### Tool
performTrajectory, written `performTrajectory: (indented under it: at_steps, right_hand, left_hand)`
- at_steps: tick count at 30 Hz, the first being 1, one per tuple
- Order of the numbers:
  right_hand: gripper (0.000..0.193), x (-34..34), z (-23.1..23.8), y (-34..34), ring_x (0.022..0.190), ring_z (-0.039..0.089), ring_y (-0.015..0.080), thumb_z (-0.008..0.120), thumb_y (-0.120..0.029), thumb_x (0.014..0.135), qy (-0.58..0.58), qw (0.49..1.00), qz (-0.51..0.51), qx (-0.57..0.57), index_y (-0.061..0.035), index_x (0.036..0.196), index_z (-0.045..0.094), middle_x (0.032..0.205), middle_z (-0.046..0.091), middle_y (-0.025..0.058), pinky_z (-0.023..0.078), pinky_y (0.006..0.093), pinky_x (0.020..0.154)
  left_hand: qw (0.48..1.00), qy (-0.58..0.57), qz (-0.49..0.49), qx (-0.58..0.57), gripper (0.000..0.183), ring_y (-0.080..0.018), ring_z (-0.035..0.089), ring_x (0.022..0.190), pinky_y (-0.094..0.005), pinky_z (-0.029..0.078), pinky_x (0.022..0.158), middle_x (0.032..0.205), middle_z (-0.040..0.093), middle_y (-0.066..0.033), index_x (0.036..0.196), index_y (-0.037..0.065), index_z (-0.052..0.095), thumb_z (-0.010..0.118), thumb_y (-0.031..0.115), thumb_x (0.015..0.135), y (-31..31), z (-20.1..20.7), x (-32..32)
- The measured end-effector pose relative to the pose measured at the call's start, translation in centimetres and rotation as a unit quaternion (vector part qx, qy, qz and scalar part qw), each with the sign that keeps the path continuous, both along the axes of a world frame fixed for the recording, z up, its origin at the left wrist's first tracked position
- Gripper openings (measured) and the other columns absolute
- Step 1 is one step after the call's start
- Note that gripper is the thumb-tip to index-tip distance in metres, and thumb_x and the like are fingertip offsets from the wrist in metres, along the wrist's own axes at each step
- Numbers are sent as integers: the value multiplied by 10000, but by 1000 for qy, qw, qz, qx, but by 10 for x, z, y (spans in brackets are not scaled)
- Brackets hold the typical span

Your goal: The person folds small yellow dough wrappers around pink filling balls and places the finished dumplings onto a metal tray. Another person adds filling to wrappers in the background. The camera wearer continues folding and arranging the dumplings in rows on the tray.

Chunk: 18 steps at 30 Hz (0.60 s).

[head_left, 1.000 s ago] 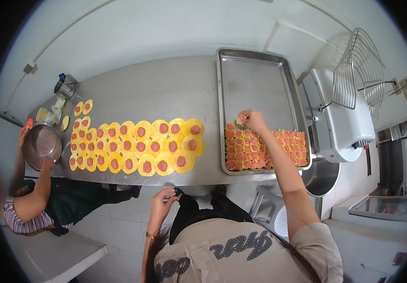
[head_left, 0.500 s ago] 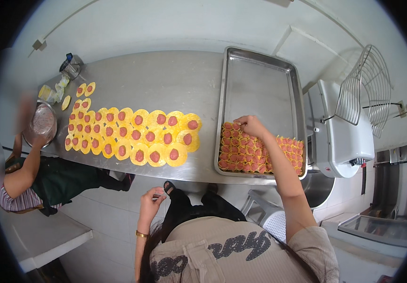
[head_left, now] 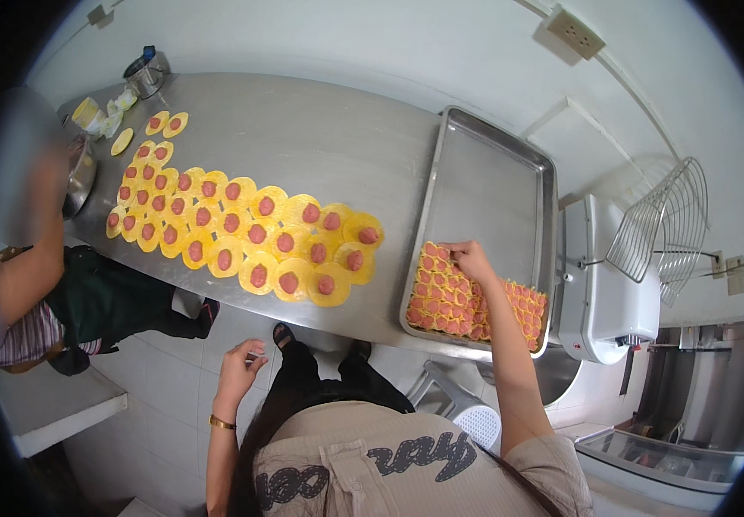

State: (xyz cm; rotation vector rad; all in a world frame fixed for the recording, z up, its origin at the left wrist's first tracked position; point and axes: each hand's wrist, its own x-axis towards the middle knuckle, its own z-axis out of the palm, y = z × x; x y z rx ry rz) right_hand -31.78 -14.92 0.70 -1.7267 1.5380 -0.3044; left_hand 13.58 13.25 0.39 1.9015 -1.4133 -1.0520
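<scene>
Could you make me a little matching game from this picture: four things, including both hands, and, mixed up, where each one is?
Things:
1. right hand
2. left hand
3. pink-topped yellow rounds
4. pale plastic stool

Places:
A. standing on the floor
B. at the packed pieces in the metal tray
C. lying in rows on the steel table
D. in the air, off the table's front edge

Pairs: 1-B, 2-D, 3-C, 4-A

A steel table [head_left: 303, 112] bears a tray [head_left: 493, 172], rows of yellow dough rounds [head_left: 251, 248] topped with pink filling [head_left: 326, 284] left of the tray, and farther left, crumpled wrapping [head_left: 113, 121] and a metal pot [head_left: 145, 79].
</scene>
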Motion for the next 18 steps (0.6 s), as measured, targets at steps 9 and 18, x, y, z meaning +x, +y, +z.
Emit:
performTrajectory:
  at_steps: [9,18]
  right_hand:
    - [278,168,44,-86,993,604,131,541,-26,889,-262,957,-17,-126,12,1150,632,1069,662,66,487,276,866]
    - [208,599,-3,-149,888,655,321,648,-98,791,-155,951,203,-174,-53,989,693,980,679,157,517,387,804]
  left_hand:
    - [996,-42,77,14,254,-241,683,727,-341,547,669,876,689,-102,1002,44,633,729,57,767,40,-30,84]
    - [967,-48,244,51,209,-233,683,692,-343,540,644,855,698,-97,991,56,665,701,70,786,103,-54,148]
